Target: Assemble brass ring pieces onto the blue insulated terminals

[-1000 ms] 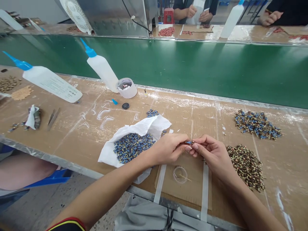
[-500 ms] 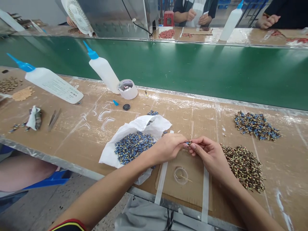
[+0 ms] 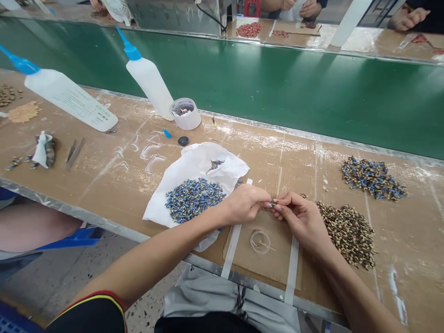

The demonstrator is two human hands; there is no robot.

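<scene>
My left hand (image 3: 245, 203) and my right hand (image 3: 301, 217) meet fingertip to fingertip above a taped piece of cardboard (image 3: 243, 259). Both pinch a tiny blue and dark part (image 3: 273, 203), mostly covered by the fingers. Below them stands a small clear cup (image 3: 255, 249) with a thin stick leaning in it. Left of my left hand, a heap of small blue and yellow parts (image 3: 192, 199) lies on white paper (image 3: 159, 203). Beside my right hand is a pile of small brown and cream parts (image 3: 350, 236).
Farther right lies a blue and brown pile (image 3: 373, 178). Two white bottles (image 3: 149, 83) with blue nozzles, a tape roll (image 3: 187, 119), a black cap (image 3: 183, 140) and tweezers (image 3: 74, 153) are on the left. A green belt (image 3: 243, 76) runs behind; other people's hands are beyond it.
The camera view has tipped downward, so the far side of the belt sits higher in the picture. My hands stay together on the tiny part, with the left fingers curled slightly more.
</scene>
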